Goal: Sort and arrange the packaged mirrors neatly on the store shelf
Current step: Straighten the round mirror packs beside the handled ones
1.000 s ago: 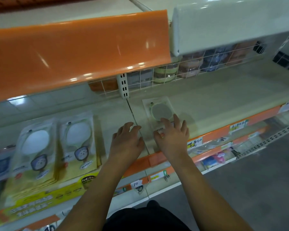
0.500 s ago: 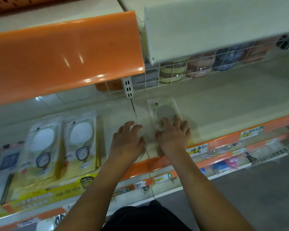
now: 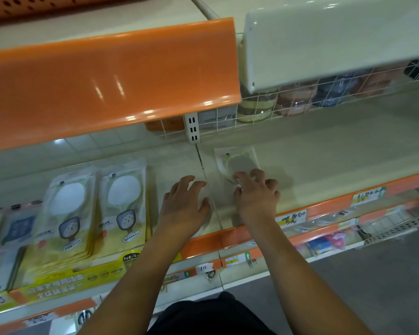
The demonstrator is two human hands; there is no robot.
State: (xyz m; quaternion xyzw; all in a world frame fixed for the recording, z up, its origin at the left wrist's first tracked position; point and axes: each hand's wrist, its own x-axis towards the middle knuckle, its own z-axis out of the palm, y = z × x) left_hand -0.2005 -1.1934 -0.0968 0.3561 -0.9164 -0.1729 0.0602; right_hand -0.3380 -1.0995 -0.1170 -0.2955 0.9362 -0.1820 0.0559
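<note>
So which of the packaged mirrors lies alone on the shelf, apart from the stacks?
The clear-packed round mirror under the right hand, right of the shelf seam; the two yellow-carded mirrors sit side by side on stacks at the left.

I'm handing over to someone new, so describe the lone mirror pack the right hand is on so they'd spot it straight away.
Find the cream shelf under the white overhang, just right of the slotted upright post. The mirror pack lies flat there alone, with the right hand curling its fingers onto its near edge. Unlike the yellow-carded stacks to the left, it is clear, small and holds a green-rimmed mirror.
</note>
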